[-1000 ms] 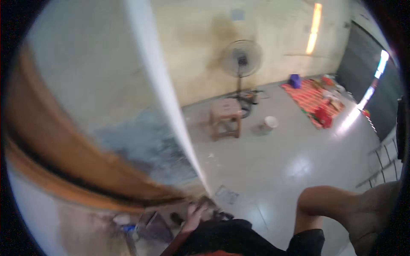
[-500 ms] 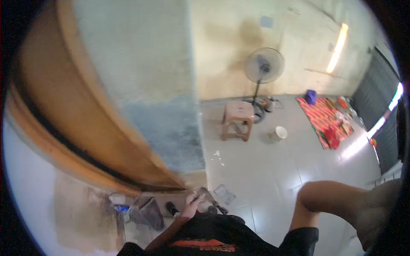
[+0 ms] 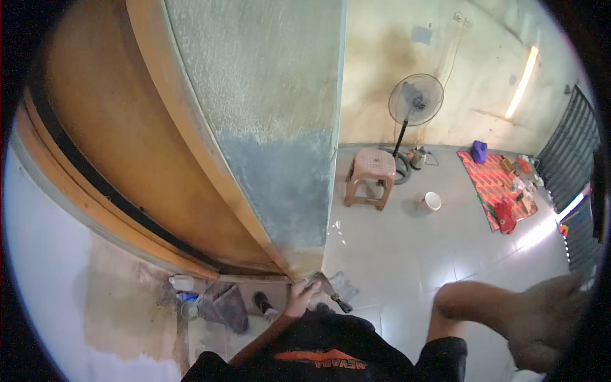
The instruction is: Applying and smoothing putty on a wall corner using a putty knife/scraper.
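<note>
My left hand is low at the center, closed on a metal scraper with a black handle. It is beside my black shirt and below the bottom of a grey, patched wall section. My right arm is bent up at the right, and my right hand is very close to the camera at the rim, dim and with its fingers unclear; I cannot tell what it holds. A brown door in a wooden frame curves along the left.
A plastic stool, standing fan, kettle and white bucket stand on the tiled floor. An orange mat with assorted items lies by a dark shutter. A crumpled sack, white jug and black shoe are lower left.
My view has swung, so the stool, fan and mat sit farther right and the grey wall section fills more of the middle. My left hand still holds the scraper; my right arm stays raised.
</note>
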`<state>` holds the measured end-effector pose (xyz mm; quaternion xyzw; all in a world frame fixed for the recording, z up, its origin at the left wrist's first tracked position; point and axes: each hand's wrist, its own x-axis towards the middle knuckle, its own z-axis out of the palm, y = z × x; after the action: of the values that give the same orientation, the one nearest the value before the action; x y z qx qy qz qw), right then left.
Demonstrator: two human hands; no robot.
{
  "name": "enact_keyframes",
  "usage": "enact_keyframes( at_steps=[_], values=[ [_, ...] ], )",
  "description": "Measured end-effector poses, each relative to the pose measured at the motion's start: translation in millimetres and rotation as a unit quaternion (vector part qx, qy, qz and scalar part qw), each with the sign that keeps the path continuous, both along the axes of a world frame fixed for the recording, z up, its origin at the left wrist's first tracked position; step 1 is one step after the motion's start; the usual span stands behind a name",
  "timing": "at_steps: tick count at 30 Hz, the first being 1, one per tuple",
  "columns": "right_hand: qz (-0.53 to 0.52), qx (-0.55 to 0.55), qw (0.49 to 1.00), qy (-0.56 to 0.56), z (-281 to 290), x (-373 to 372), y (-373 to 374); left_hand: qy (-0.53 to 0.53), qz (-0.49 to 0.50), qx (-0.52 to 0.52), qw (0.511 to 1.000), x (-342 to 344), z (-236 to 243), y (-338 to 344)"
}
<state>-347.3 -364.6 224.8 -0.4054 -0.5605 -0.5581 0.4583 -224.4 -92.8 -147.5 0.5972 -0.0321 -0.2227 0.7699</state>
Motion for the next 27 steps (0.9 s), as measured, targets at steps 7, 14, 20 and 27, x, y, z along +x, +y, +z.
enact_keyframes(
  at_steps=[7, 14, 20, 27],
  values=[
    [-0.273, -0.178, 0.61, 0.722, -194.9, 65.6, 67.4, -0.003, 0.104, 0.004, 0.995, 9.1, 63.4, 15.4],
    [0.172, -0.214, 0.523, 0.807, -314.0, 64.9, 137.0, -0.163, 0.078, 0.065, 0.981, 38.0, 145.3, 17.6],
    [0.25, 0.03, 0.485, 0.837, -267.8, 89.8, 139.5, -0.013, -0.069, -0.286, 0.956, 55.6, 171.7, -6.7],
    [0.365, 0.154, 0.496, 0.773, -191.1, 90.9, 167.0, -0.211, -0.219, -0.123, 0.945, 90.6, 223.3, -10.7]
  ],
)
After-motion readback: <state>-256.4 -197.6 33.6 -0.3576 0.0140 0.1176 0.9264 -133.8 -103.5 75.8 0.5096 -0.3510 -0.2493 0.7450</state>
